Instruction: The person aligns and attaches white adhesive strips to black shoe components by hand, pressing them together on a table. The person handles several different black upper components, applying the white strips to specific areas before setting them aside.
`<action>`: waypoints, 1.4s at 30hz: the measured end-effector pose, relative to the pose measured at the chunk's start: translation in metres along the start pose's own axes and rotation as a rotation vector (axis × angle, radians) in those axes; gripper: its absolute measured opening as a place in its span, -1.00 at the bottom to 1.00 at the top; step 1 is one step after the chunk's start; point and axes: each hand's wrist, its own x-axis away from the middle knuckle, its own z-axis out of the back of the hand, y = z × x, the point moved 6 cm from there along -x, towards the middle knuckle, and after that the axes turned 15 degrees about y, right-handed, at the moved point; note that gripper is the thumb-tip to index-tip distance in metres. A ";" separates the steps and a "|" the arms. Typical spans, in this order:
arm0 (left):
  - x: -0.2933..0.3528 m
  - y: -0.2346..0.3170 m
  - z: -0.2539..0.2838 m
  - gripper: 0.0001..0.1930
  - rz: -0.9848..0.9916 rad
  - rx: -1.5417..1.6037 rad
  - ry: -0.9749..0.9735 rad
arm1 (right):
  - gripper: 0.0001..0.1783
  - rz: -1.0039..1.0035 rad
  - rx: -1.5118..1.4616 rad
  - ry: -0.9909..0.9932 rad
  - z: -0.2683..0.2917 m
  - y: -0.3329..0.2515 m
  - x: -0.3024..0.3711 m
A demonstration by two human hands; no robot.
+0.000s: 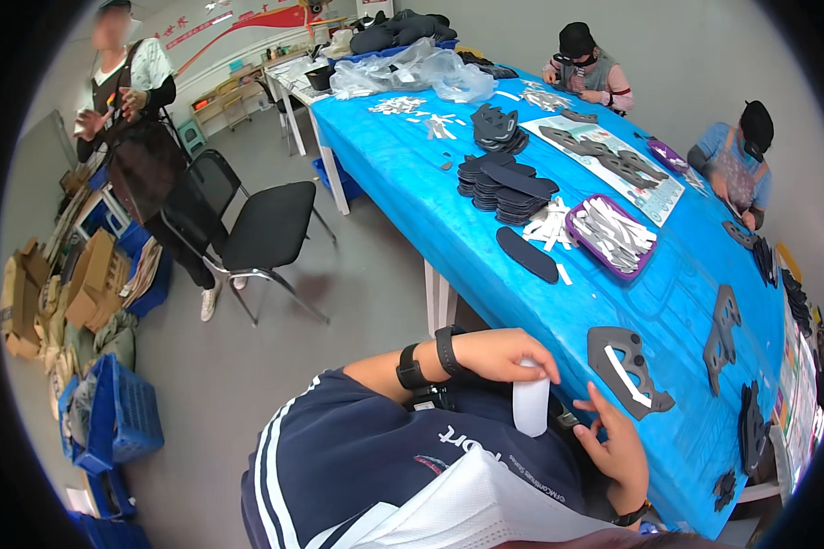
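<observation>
Beside the blue-covered worktop [659, 291], before a dark shirt [348, 437], left of a dark grey cutout piece [644, 377]: spreading fingers of the right hand [621, 450]; pinching, with those of the left hand [505, 352], a plain white, round-bottomed strip [530, 408], hanging upright.

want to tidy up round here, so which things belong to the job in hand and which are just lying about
Likely for the job:
white piece in the left hand
grey cut-out piece
purple tray of white strips
dark oval pad

Apparently just lying about:
black chair
blue crate
cardboard box
</observation>
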 end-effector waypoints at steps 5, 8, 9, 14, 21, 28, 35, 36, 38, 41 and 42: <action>0.002 0.003 0.001 -0.66 0.156 0.164 0.105 | -0.22 -0.030 0.023 0.089 0.002 0.004 0.008; 0.000 0.008 0.008 -0.66 0.106 0.283 0.257 | -0.27 0.000 0.002 0.135 0.001 0.009 0.010; 0.000 0.008 0.008 -0.67 0.097 0.287 0.268 | -0.29 0.027 -0.010 0.157 0.002 0.009 0.011; 0.000 0.004 0.001 -0.60 0.161 0.269 0.210 | -0.40 -0.045 -0.059 0.173 0.001 0.023 0.019; -0.002 0.021 0.002 -0.17 -0.211 -0.093 0.198 | -0.60 -0.119 -0.267 0.452 0.012 0.041 0.032; -0.002 0.024 0.000 -0.14 -0.235 -0.117 0.178 | -0.56 -0.093 -0.350 0.477 0.019 0.051 0.035; -0.001 0.022 -0.003 -0.24 -0.167 -0.100 0.132 | -0.55 -0.066 -0.370 0.489 0.018 0.057 0.036; -0.001 0.021 -0.004 -0.25 -0.154 -0.089 0.123 | -0.55 -0.028 -0.399 0.490 0.018 0.055 0.036; -0.001 0.019 -0.005 -0.25 -0.142 -0.073 0.113 | -0.55 -0.062 -0.370 0.487 0.017 0.057 0.037; -0.001 0.018 -0.006 -0.27 -0.129 -0.053 0.102 | -0.55 -0.062 -0.375 0.492 0.020 0.057 0.039; 0.000 0.018 -0.007 -0.28 -0.113 -0.045 0.094 | -0.55 -0.095 -0.363 0.458 0.019 0.059 0.040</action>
